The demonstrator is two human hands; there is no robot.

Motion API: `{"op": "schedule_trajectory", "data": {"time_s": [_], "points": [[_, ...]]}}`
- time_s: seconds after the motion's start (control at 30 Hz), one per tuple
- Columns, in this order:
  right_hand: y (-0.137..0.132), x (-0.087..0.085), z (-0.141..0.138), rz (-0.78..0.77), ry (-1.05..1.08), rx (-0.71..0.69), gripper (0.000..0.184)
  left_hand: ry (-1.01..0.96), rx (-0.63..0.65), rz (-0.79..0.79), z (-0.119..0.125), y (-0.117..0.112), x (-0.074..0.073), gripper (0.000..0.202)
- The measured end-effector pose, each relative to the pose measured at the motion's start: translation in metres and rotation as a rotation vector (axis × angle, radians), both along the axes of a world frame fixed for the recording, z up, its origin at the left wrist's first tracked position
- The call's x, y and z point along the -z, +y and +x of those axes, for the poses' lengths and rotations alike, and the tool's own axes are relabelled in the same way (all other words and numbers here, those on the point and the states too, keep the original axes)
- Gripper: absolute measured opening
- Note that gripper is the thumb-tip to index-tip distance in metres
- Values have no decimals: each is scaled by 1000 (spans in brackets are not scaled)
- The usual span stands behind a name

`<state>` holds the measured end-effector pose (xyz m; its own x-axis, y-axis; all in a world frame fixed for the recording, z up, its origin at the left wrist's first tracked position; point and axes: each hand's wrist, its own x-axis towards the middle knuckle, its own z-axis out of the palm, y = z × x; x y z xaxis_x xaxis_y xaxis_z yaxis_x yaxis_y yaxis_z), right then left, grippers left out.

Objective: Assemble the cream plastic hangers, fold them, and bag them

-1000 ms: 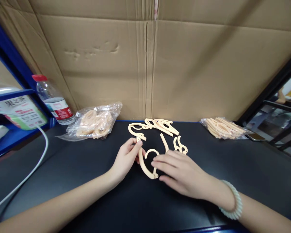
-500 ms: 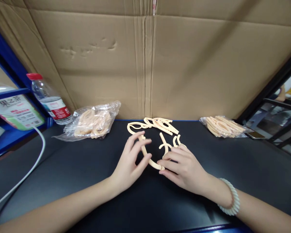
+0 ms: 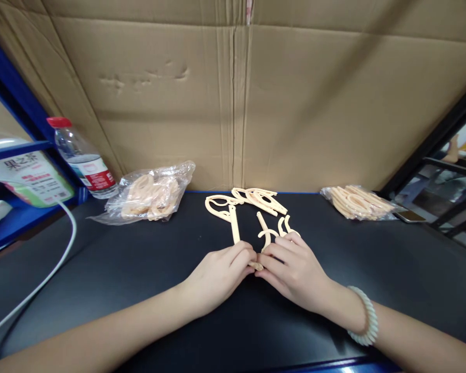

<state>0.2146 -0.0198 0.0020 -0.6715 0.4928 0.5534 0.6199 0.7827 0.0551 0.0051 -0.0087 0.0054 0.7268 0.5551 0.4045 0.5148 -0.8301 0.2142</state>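
Observation:
My left hand [image 3: 224, 274] is closed, with its fingertips pinched on a cream plastic hanger piece [image 3: 235, 225], a flat curved strip. The strip's far end sticks up beyond my left fingers; its near end shows between both hands. My right hand [image 3: 297, 267] is closed too, thumb and fingers gripping that near end. Its middle is hidden behind my left fingers. Just past my right fingers lie a cream hooked piece [image 3: 264, 223] and two short curved pieces [image 3: 284, 225], partly covered by the hand.
More cream hanger pieces [image 3: 256, 198] lie at the back of the black table [image 3: 140, 280], against a cardboard wall [image 3: 314, 103]. Plastic bags of similar pieces sit left [image 3: 151, 194] and right [image 3: 359, 202]. A water bottle [image 3: 87, 160], white cable [image 3: 58, 269] and phone [image 3: 409, 216] are near the sides.
My left hand, open with fingers spread beside the strip before, has moved down and right and closed on it near my right hand. My right hand has stayed almost still.

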Motion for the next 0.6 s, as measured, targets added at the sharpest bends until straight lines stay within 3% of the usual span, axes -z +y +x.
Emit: {"op": "schedule_trajectory", "data": {"time_s": [0.13,0.6], "points": [[-1,-1,-2,22,-23,9,16,51,-1,40,-1,0,2,17],[-1,3,-7,-180,71,-74,27,217,-6,-68,-6,1,-3,9]]}}
